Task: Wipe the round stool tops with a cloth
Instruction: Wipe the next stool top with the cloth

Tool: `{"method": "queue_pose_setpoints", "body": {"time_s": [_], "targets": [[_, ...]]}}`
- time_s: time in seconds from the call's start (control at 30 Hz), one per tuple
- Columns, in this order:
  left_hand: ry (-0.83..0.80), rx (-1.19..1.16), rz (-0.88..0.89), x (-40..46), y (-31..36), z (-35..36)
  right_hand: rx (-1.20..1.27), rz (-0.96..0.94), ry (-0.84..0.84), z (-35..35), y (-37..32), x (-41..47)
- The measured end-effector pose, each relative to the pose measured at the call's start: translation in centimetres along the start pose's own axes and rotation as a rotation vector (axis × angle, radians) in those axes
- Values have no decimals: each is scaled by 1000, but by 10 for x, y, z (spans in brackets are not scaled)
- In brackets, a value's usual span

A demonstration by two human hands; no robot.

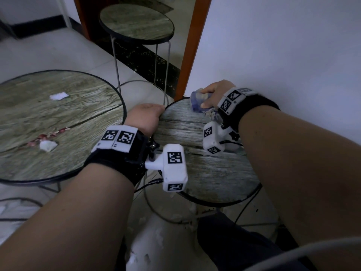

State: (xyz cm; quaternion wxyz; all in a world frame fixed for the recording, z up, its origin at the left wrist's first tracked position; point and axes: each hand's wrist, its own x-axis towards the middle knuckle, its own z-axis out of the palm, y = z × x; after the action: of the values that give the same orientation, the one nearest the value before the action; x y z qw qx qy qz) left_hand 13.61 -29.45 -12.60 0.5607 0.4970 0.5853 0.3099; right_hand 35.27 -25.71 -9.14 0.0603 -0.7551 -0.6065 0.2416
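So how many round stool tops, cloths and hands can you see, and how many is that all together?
Round stool tops: 3, the big one, the near one, the far one
Cloths: 1, the cloth gripped in the right hand
Hands: 2, with the left hand on the near top's edge
Total: 6

Both forearms reach forward, the left hand curled over the near stool's left rim, the right hand farther off, gripping a cloth.
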Motion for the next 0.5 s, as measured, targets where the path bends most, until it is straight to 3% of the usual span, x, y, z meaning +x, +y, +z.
{"method": "queue_pose_setpoints", "body": {"time_s": [0.5], "targets": [[82,-23,-20,10,-5,7,-21,71,12,-11,23,-20]]}}
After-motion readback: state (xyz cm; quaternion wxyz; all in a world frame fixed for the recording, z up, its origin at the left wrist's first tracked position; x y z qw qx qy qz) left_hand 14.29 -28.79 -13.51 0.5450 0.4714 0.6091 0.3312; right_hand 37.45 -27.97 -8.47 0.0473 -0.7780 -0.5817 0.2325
